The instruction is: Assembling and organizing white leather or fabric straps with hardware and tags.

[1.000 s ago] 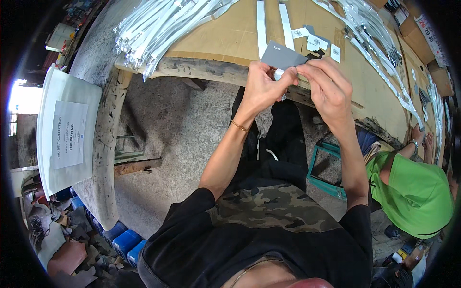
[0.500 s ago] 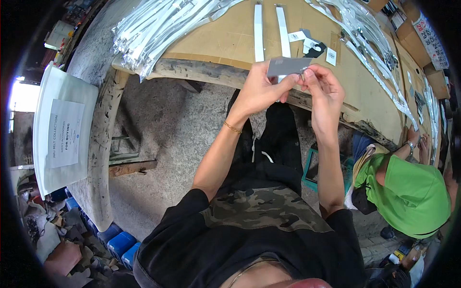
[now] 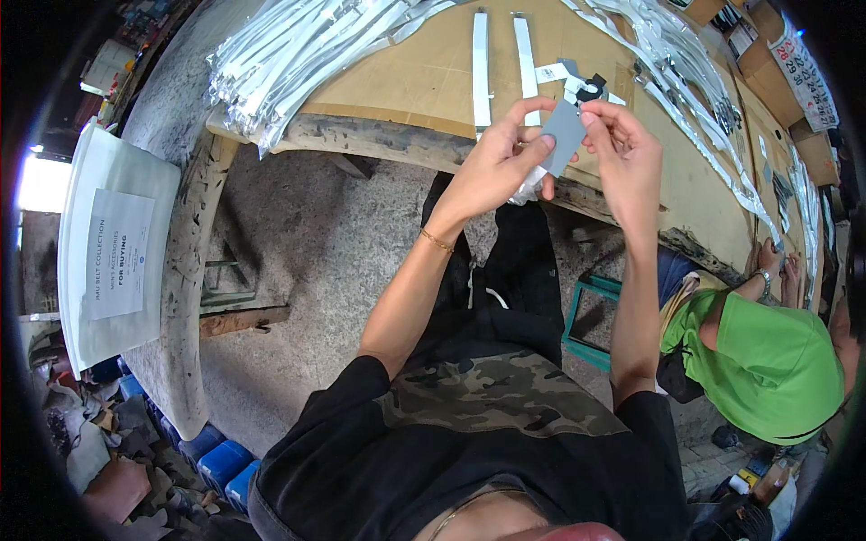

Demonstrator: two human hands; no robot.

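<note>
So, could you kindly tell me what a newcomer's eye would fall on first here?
Probably the co-worker's bright green garment at the right. Next, above centre, the grey card held in the wearer's left grip, with the right grip near its upper end. A big heap of shiny white strips at the upper left also stands out.

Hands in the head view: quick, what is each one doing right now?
Left hand: closed, holding a gray card.
Right hand: bunched at the card's edge; whether it grips anything cannot be told.
</note>
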